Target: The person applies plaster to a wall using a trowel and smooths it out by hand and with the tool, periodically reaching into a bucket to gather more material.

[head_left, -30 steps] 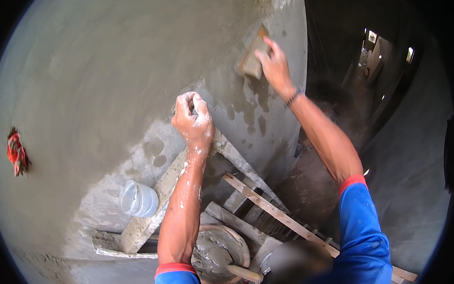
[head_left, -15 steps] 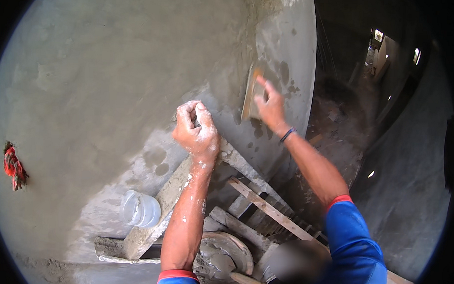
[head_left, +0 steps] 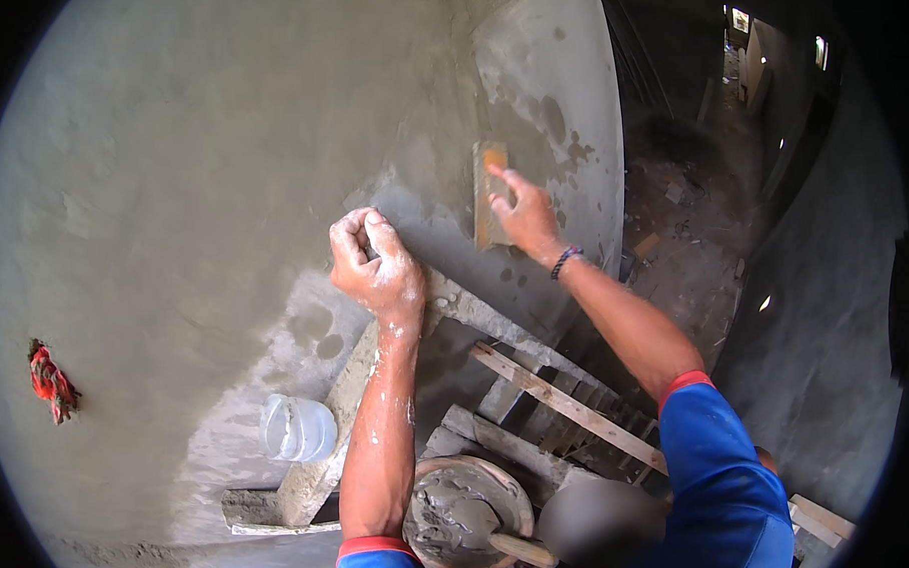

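My right hand (head_left: 527,219) grips a plastering float (head_left: 487,200) with an orange part near its top. The float's long, narrow face lies against the wet grey wall (head_left: 230,126), beside a paler patch with dark damp spots. My left hand (head_left: 375,266), smeared with white plaster, is closed with its fingers curled near the wall, left of the float. Whatever it may hold is hidden by the fingers. Below, a round pan (head_left: 466,515) contains wet mortar and a tool with a wooden handle (head_left: 523,550).
A translucent plastic bucket (head_left: 299,429) stands on a mortar-crusted plank (head_left: 323,470). Wooden boards (head_left: 570,408) cross below my hands. A red rag-like bundle (head_left: 53,382) sticks out of the wall at left. Rubble-strewn ground (head_left: 686,252) shows beyond the wall's right edge. A dark blurred patch covers part near my right arm.
The float has moved slightly left and now shows more of its broad side. My left hand stays curled. The whole view has shifted a little.
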`<action>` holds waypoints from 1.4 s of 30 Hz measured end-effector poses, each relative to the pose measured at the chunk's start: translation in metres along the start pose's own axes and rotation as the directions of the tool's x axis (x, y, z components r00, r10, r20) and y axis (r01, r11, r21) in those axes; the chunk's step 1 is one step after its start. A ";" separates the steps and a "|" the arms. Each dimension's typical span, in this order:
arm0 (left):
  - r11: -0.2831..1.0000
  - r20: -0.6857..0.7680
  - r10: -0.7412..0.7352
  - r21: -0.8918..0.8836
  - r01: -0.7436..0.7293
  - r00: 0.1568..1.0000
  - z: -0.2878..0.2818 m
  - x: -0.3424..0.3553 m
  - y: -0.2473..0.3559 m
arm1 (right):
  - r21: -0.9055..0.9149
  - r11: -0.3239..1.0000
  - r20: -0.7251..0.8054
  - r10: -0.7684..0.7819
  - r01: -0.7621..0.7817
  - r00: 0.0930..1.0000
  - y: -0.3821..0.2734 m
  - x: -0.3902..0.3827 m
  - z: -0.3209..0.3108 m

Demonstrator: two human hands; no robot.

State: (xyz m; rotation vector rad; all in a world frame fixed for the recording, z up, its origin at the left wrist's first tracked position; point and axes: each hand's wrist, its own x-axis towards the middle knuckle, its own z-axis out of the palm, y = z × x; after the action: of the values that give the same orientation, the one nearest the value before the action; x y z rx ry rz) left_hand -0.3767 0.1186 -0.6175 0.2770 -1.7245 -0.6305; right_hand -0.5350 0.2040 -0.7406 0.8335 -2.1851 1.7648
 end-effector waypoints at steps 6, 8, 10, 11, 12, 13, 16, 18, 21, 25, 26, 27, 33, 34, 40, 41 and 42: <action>0.999 -0.008 -0.004 -0.040 0.004 1.000 0.002 0.000 0.003 | 0.098 0.974 -0.307 -0.168 0.206 0.937 -0.095 0.120 -0.066; 0.998 0.009 -0.018 -0.060 0.018 1.000 0.000 -0.002 0.003 | 0.084 0.988 -0.348 -0.096 0.133 0.933 -0.113 0.140 -0.063; 0.996 0.023 -0.025 -0.085 0.027 0.999 0.000 -0.003 0.005 | 0.066 0.992 -0.334 -0.079 0.107 0.939 -0.099 0.136 -0.040; 0.996 0.021 -0.025 -0.090 0.027 0.999 0.003 -0.004 0.006 | 0.049 0.995 -0.315 -0.072 0.092 0.946 -0.086 0.130 -0.025; 0.998 0.011 -0.022 -0.056 0.023 1.000 0.002 -0.005 0.006 | 0.108 0.993 -0.304 -0.016 0.051 0.953 -0.064 0.107 -0.005; 1.000 0.000 -0.017 -0.026 0.017 1.000 0.001 -0.003 0.005 | 0.164 0.986 -0.293 0.037 0.013 0.955 -0.031 0.073 0.013; 0.999 -0.003 -0.003 -0.040 0.003 1.000 0.001 0.000 0.003 | 0.116 0.963 -0.077 0.253 -0.244 0.964 0.046 0.012 0.020; 0.999 -0.008 0.000 -0.038 -0.001 1.000 0.001 0.001 -0.001 | 0.161 0.977 -0.168 0.167 -0.140 0.971 0.033 0.031 0.007; 0.999 -0.001 -0.007 -0.035 0.007 1.000 0.002 -0.002 -0.002 | 0.162 0.977 -0.306 -0.081 0.136 0.949 -0.034 0.094 -0.039; 0.991 -0.004 -0.001 -0.134 0.000 1.000 0.002 -0.002 0.002 | 0.077 0.982 -0.315 -0.142 0.175 0.938 -0.114 0.167 -0.072; 0.993 0.002 -0.024 -0.113 0.024 1.000 0.001 -0.003 0.007 | 0.075 0.983 -0.315 -0.139 0.171 0.939 -0.109 0.165 -0.067; 0.993 0.002 -0.023 -0.117 0.023 1.000 0.001 -0.005 0.007 | 0.054 0.992 -0.297 -0.095 0.116 0.950 -0.098 0.164 -0.055; 0.999 -0.025 -0.015 -0.051 0.013 1.000 0.005 -0.002 0.000 | 0.037 0.970 -0.157 0.244 -0.241 0.957 0.052 0.052 -0.001; 0.999 -0.021 -0.007 -0.049 0.006 1.000 0.005 -0.001 -0.001 | 0.032 0.972 -0.158 0.234 -0.232 0.959 0.054 0.058 -0.002; 0.999 -0.018 0.026 -0.028 -0.027 0.999 0.000 -0.001 -0.004 | 0.107 0.962 -0.308 -0.210 0.253 0.928 -0.095 0.153 -0.060; 0.998 -0.018 0.029 -0.046 -0.030 0.999 0.003 -0.002 -0.003 | 0.106 0.940 -0.379 -0.264 0.325 0.887 -0.114 0.165 -0.063; 0.999 -0.013 0.020 -0.036 -0.020 1.000 0.003 -0.004 -0.003 | 0.106 0.915 -0.440 -0.309 0.390 0.843 -0.124 0.169 -0.055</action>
State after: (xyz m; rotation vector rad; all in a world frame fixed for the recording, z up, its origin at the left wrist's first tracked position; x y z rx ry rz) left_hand -0.3785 0.1189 -0.6229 0.2378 -1.7006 -0.6431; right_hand -0.6156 0.1913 -0.5396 0.7524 -1.5004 1.7803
